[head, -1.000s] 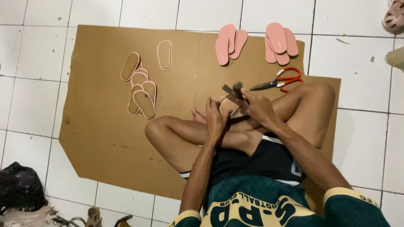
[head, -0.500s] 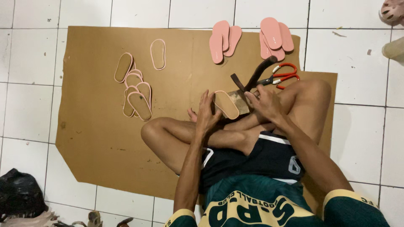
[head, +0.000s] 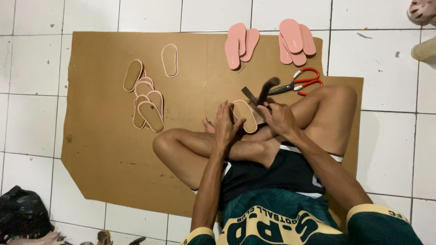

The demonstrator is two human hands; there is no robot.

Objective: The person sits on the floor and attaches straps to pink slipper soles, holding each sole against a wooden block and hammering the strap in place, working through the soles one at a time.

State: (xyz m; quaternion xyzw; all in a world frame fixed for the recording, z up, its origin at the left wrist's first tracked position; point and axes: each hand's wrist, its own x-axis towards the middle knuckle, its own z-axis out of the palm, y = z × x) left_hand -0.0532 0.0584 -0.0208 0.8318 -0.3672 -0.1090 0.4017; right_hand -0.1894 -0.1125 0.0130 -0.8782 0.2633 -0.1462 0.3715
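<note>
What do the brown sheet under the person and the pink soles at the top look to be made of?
The brown flat sheet looks like corrugated cardboard: matte, with a fold crease and cut edges. The pink sandal-shaped soles look like soft foam or rubber, matte and smooth, though the view cannot settle which. The tan sole held by the left hand seems similar, with a pink rim.

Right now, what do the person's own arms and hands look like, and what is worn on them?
Both arms are bare from the short sleeves down. The left hand and right hand wear no gloves; no rings or watch can be made out. The sleeves belong to a dark green jersey with yellow cuffs and large yellow lettering across the chest.
</note>
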